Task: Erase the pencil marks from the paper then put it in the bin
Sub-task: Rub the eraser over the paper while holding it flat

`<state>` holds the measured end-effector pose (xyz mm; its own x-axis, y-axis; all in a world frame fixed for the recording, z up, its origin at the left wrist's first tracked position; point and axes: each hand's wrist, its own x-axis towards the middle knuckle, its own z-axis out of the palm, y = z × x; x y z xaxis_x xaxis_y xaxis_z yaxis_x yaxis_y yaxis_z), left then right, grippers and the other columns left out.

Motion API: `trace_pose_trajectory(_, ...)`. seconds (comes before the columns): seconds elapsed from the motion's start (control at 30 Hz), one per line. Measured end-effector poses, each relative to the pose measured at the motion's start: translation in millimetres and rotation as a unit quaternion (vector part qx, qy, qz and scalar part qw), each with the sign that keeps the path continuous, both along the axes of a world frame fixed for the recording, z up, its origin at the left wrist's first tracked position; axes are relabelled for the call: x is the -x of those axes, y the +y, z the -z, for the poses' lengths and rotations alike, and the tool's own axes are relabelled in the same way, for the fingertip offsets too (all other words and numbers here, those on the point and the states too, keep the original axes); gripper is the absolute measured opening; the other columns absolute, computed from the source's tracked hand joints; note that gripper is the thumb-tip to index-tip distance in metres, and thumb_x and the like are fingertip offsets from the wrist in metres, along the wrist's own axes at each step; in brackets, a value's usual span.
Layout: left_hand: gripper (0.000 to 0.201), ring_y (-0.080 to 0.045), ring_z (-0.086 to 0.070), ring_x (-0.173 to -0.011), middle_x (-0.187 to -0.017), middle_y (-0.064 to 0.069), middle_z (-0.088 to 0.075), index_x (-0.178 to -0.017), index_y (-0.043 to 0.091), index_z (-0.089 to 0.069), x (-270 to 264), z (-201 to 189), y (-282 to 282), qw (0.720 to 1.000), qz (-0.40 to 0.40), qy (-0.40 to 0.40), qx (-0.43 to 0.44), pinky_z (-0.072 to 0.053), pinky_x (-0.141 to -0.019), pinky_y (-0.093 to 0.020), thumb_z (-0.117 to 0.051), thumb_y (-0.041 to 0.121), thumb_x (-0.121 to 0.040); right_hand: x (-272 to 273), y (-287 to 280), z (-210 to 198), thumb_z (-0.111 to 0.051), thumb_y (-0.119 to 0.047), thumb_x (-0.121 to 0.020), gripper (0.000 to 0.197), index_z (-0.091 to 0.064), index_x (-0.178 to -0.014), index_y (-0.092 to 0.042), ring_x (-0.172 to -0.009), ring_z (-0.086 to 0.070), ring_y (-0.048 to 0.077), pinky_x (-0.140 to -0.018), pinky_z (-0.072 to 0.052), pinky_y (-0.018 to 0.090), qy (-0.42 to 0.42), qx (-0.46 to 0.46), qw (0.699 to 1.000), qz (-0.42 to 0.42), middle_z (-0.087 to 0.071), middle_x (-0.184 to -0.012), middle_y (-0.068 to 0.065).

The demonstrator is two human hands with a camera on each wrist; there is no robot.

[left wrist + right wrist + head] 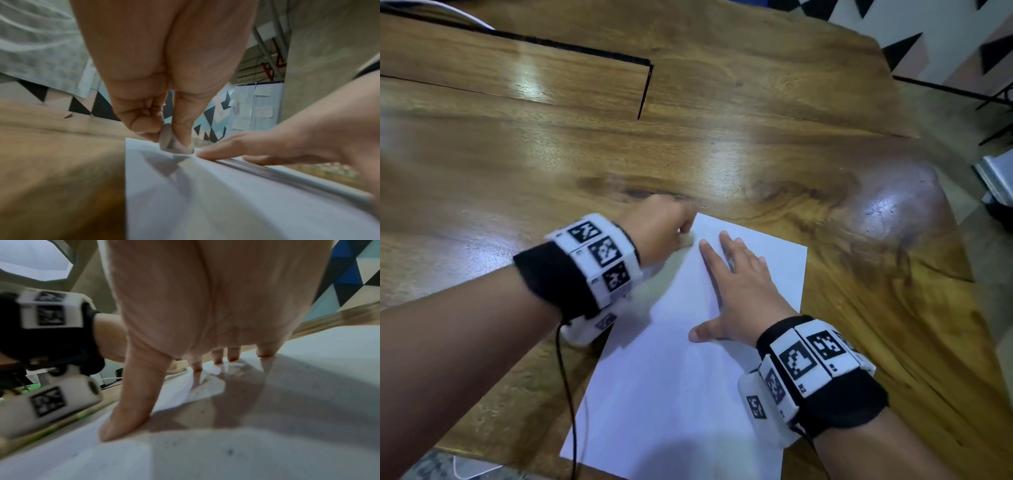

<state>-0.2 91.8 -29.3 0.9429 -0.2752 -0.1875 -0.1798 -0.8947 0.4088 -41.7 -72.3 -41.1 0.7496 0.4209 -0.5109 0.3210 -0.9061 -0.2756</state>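
Observation:
A white sheet of paper [678, 377] lies on the wooden table [688, 137], angled, its near end over the table's front edge. My left hand [664, 226] pinches a small pale eraser [171, 142] between thumb and curled fingers and presses it on the paper [205, 203] near the far left corner. My right hand [736, 284] lies flat on the sheet with fingers spread and straight, the thumb [131, 402] pressed down on the paper [267, 443]. Small dark eraser crumbs speckle the sheet. No bin is in view.
A dark slot outlines a rectangular panel [517, 75] in the tabletop at the back left. The table's right edge [941, 192] drops to the floor, where a white object [996, 178] stands. A thin black cable [568, 394] hangs from my left wristband.

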Motion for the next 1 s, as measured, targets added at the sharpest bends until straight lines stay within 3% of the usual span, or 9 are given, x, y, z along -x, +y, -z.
trace_pose_trajectory(0.1, 0.009, -0.032, -0.055, -0.087, -0.085, -0.013, -0.054, -0.079, 0.014, -0.049, -1, 4, 0, 1.0, -0.006, -0.007, -0.011, -0.042, -0.072, -0.035, -0.055, 0.009, -0.083, 0, 0, 0, -0.077, -0.058, -0.067, 0.128, 0.018, -0.149, -0.032, -0.142, 0.027, 0.017, -0.117, 0.012, 0.04, 0.002, 0.001, 1.0, -0.001, 0.031, -0.154, -0.004)
trace_pose_trajectory(0.23, 0.012, -0.029, -0.05, -0.079, -0.079, -0.005, -0.047, -0.072, 0.018, -0.045, 55, 4, 9, 0.999, 0.043, 0.03, 0.009, -0.041, -0.069, -0.036, -0.05, 0.013, -0.082, 0, -1, 0, -0.077, -0.056, -0.067, 0.128, 0.017, -0.149, -0.032, -0.142, 0.027, 0.015, -0.117, 0.012, 0.039, 0.007, -0.006, 1.0, 0.002, 0.032, -0.154, -0.005)
trace_pose_trajectory(0.37, 0.017, -0.021, -0.043, -0.069, -0.067, 0.007, -0.037, -0.067, 0.017, -0.049, 84, 5, 18, 0.996, 0.063, 0.057, 0.036, -0.026, -0.054, -0.017, -0.056, 0.02, -0.081, 0, -1, 0, -0.077, -0.055, -0.068, 0.127, 0.017, -0.149, -0.032, -0.142, 0.028, 0.015, -0.117, 0.012, 0.039, 0.01, -0.011, 1.0, 0.001, 0.032, -0.154, -0.005)
trace_pose_trajectory(0.47, 0.007, -0.018, -0.049, -0.074, -0.077, 0.002, -0.053, -0.079, 0.015, -0.06, 70, 1, 19, 0.996, 0.052, 0.063, 0.027, -0.032, -0.058, -0.017, -0.061, 0.021, -0.08, -1, 0, 0, -0.077, -0.056, -0.067, 0.128, 0.018, -0.149, -0.031, -0.142, 0.028, 0.016, -0.117, 0.011, 0.04, 0.008, -0.002, 1.0, -0.001, 0.032, -0.154, -0.004)
trace_pose_trajectory(0.57, 0.014, -0.012, -0.051, -0.07, -0.082, -0.005, -0.066, -0.086, 0.011, -0.062, 49, -5, 21, 0.998, 0.004, 0.067, 0.015, -0.038, -0.061, -0.022, -0.063, 0.024, -0.08, -1, 0, 0, -0.076, -0.058, -0.067, 0.128, 0.019, -0.149, -0.031, -0.142, 0.027, 0.017, -0.118, 0.01, 0.041, 0.008, 0.008, 1.0, -0.006, 0.033, -0.153, -0.004)
trace_pose_trajectory(0.7, 0.012, -0.02, -0.052, -0.075, -0.076, -0.001, -0.059, -0.09, 0.011, -0.063, 20, -9, 18, 0.998, -0.037, 0.042, 0.013, -0.039, -0.065, -0.026, -0.064, 0.017, -0.079, -3, 0, -5, -0.067, -0.067, -0.07, 0.118, 0.013, -0.15, -0.033, -0.145, 0.014, 0.019, -0.117, 0.0, 0.04, -0.018, 0.033, 0.999, -0.011, 0.023, -0.157, -0.003)
trace_pose_trajectory(0.8, 0.017, -0.018, -0.048, -0.077, -0.078, -0.001, -0.055, -0.09, 0.011, -0.063, -5, -11, 7, 0.998, -0.054, 0.012, 0.008, -0.036, -0.068, -0.025, -0.065, 0.024, -0.08, -6, 3, -9, -0.061, -0.07, -0.073, 0.109, 0.007, -0.151, -0.035, -0.142, -0.003, 0.023, -0.111, -0.015, 0.041, -0.051, 0.056, 0.997, -0.019, 0.01, -0.158, -0.003)
trace_pose_trajectory(0.93, 0.015, -0.025, -0.053, -0.082, -0.082, -0.007, -0.057, -0.092, 0.008, -0.06, -25, -8, -4, 0.998, -0.067, 0.005, 0.007, -0.042, -0.071, -0.031, -0.061, 0.02, -0.083, -12, 8, -9, -0.065, -0.071, -0.068, 0.115, 0.007, -0.151, -0.033, -0.135, -0.013, 0.022, -0.102, -0.024, 0.041, -0.06, 0.084, 0.994, -0.016, 0.0, -0.154, -0.004)
trace_pose_trajectory(1.0, 0.013, -0.024, -0.052, -0.083, -0.083, -0.005, -0.054, -0.092, 0.007, -0.06, -21, -9, -6, 0.998, -0.062, 0.007, -0.002, -0.039, -0.07, -0.028, -0.059, 0.017, -0.084, -14, 8, -8, -0.066, -0.072, -0.066, 0.117, 0.006, -0.151, -0.033, -0.133, -0.015, 0.023, -0.099, -0.026, 0.04, -0.061, 0.092, 0.994, -0.018, -0.003, -0.152, -0.004)
